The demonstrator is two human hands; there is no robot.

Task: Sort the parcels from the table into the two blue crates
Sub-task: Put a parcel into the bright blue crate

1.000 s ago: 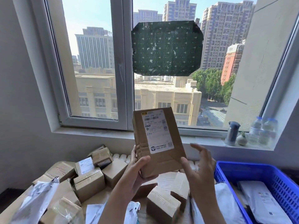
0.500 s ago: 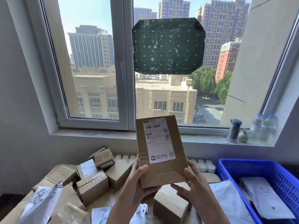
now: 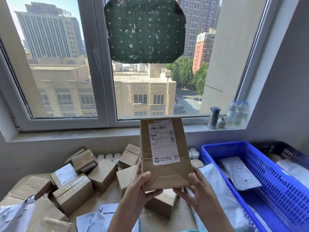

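Parcel: brown cardboard box (image 3: pixel 164 156), upright, label facing the camera, raised above the heaped parcels (image 3: pixel 73 191).
Left hand (image 3: pixel 140 190): grips its lower left corner, thumb on front.
Right hand (image 3: pixel 199 195): clasps its lower right corner, fingers beneath.
Blue crate (image 3: pixel 270 178): right of the box, apart.

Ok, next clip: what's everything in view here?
brown cardboard box with white label: one, brown, held upright mid-frame.
loose cardboard boxes: several, brown, table left and centre.
blue plastic crate: one, blue, right.
darker crate: one, dark, behind it, partly hidden.
plastic mailer bags: several, white-grey, table front and right; one in blue crate.
green patterned sheet: one, green, on window pane.
metal flask: one, grey, windowsill right.
clear plastic bottles: two, clear, beside flask.
left hand: one, grips box's lower left.
right hand: one, holds box's lower right, fingers beneath.
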